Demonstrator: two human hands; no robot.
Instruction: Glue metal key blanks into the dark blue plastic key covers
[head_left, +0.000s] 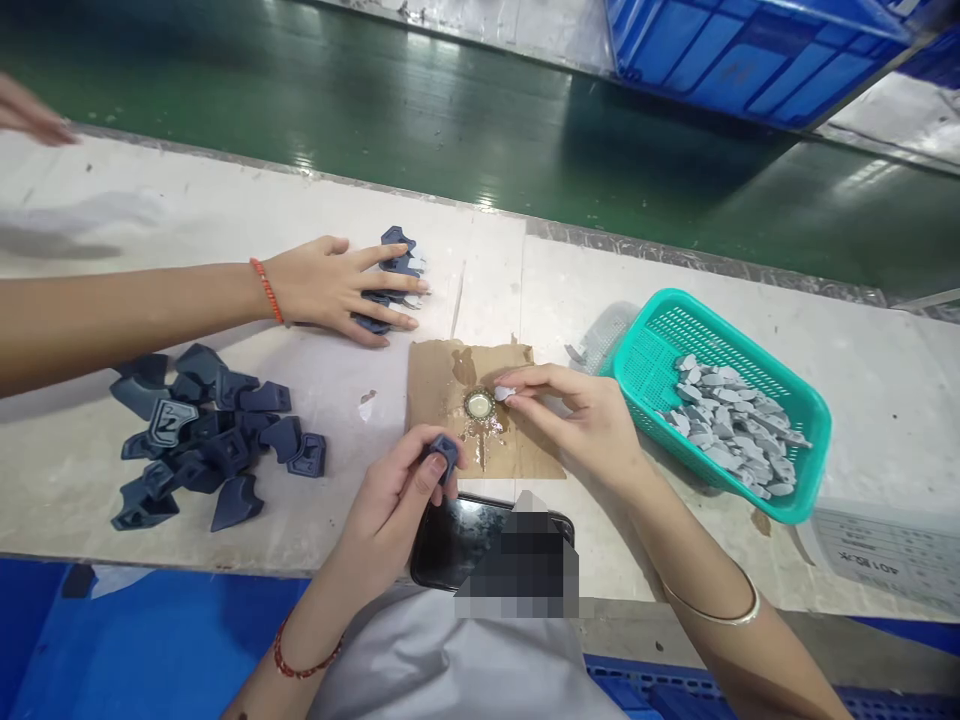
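Between the thumb and fingers of my left hand (401, 490) is a dark blue plastic piece (444, 456), held over the near edge of a cardboard sheet (435, 400). My right hand (592, 415) pinches a small light grey piece (505, 392) by its end. That piece is just right of a bottle cap (479, 404) with pale liquid in it, on the cardboard. Wet, shiny spots surround the cap. To the right stands a green basket (817, 450) holding many small grey pieces (727, 420). A pile of dark blue pieces (217, 430) lies at the left.
Another person's hand (337, 285) rests on several blue pieces (397, 250) beyond the cardboard. A second hand (30, 110) shows at the far left. A phone (457, 540) lies by the front edge. Behind the table are a green belt (450, 110) and a blue crate (750, 60).
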